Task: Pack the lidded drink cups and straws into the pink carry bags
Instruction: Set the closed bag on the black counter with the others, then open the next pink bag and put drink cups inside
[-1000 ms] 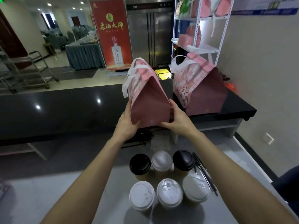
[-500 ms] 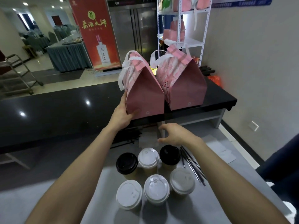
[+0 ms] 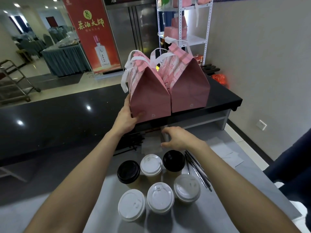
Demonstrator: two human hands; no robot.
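Observation:
Two pink carry bags with white handles stand closed side by side on the black counter (image 3: 67,118): the near bag (image 3: 149,95) and the right bag (image 3: 190,88), touching each other. My left hand (image 3: 126,116) holds the near bag's lower left corner, thumb on its front face. My right hand (image 3: 178,139) hovers empty, fingers relaxed, below the counter edge and above the cups. Several lidded cups stand on the grey table (image 3: 235,182): two with black lids (image 3: 128,171) (image 3: 173,160), the others with white lids (image 3: 160,197). Dark wrapped straws (image 3: 196,169) lie to their right.
More dark straws (image 3: 131,143) lie in a pile under the counter's overhang. Paper sheets (image 3: 223,152) lie on the table's right side. A white shelf rack (image 3: 185,31) with more pink bags stands behind the counter. A person in dark clothing (image 3: 294,165) is at the right edge.
My right hand has let go of the near bag and dropped toward the cups. The near bag has been slid right against the other bag. My left hand stays on it.

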